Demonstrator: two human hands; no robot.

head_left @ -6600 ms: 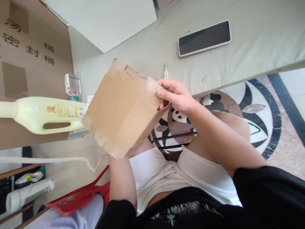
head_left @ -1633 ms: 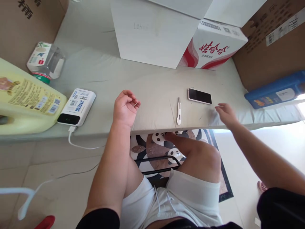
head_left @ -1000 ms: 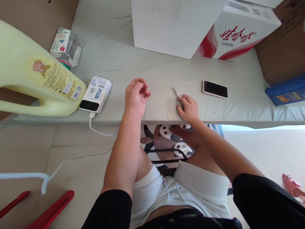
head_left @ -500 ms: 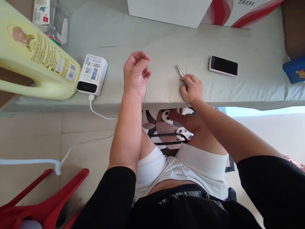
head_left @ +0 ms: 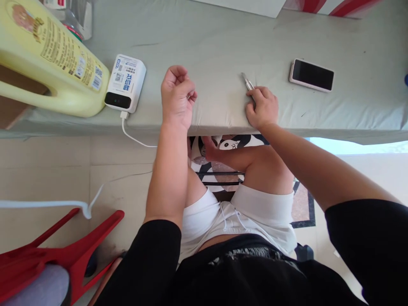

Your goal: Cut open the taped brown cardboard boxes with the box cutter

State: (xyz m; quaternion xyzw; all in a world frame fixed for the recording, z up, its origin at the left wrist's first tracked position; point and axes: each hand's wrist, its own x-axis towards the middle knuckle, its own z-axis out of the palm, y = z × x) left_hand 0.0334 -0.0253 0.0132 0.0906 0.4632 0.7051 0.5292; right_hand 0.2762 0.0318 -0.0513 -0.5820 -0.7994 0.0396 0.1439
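Note:
My right hand (head_left: 263, 107) rests on the cloth-covered table near its front edge, fingers closed round a slim silver pen-like tool (head_left: 247, 83). The tool's narrow tip points away from me and to the left; its rear end is hidden under my palm. To the left, my left hand (head_left: 178, 97) is held over the table with fingers curled in and the thumb pressed against them. Whatever may be pinched there is too small or hidden to make out. A phone-like device (head_left: 312, 75) with a black screen lies to the right of my right hand.
A white power bank (head_left: 126, 83) with a plugged-in cable (head_left: 135, 138) sits left of my left hand. Beside it stands a large yellow jug (head_left: 68, 63). White-and-red boxes (head_left: 331, 6) are at the back. A red plastic stool (head_left: 73, 255) is at lower left.
The view has tilted, so the table things appear higher. My right hand keeps its grip on the silver tool. My left hand has come slightly nearer me, and my right leg has shifted left.

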